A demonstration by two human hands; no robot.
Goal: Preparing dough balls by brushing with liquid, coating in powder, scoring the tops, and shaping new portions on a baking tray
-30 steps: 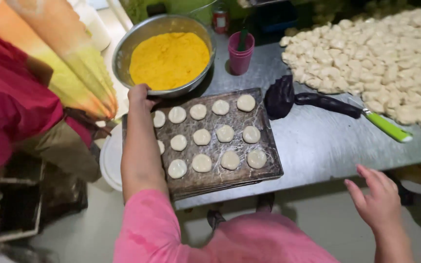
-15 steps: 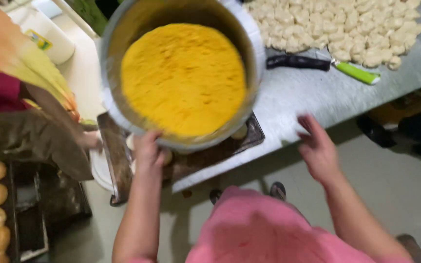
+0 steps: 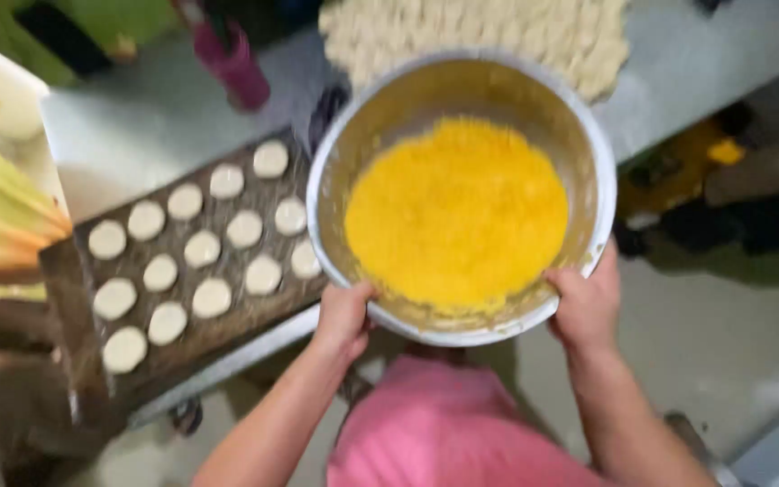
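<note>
Right hand (image 3: 588, 302) has moved onto the metal bowl (image 3: 588, 144); left hand (image 3: 343, 316) stays on. Fingers of both clamp its near rim. Bowl of yellow crumbs (image 3: 457, 212) held off-table, beside dough-disc tray (image 3: 74, 298). Dough pile (image 3: 480, 27) beyond.

Right hand (image 3: 588, 302) now on bowl (image 3: 588, 135)

I see a grey metal table (image 3: 705, 68) running across the top of the view. A dark tray (image 3: 74, 298) sits on its near left edge, carrying rows of pale dough rounds (image 3: 227, 230). A big heap of dough pieces (image 3: 480, 32) lies at the far middle. A pink cup (image 3: 236, 68) stands far left of the heap. Everything is blurred.
</note>
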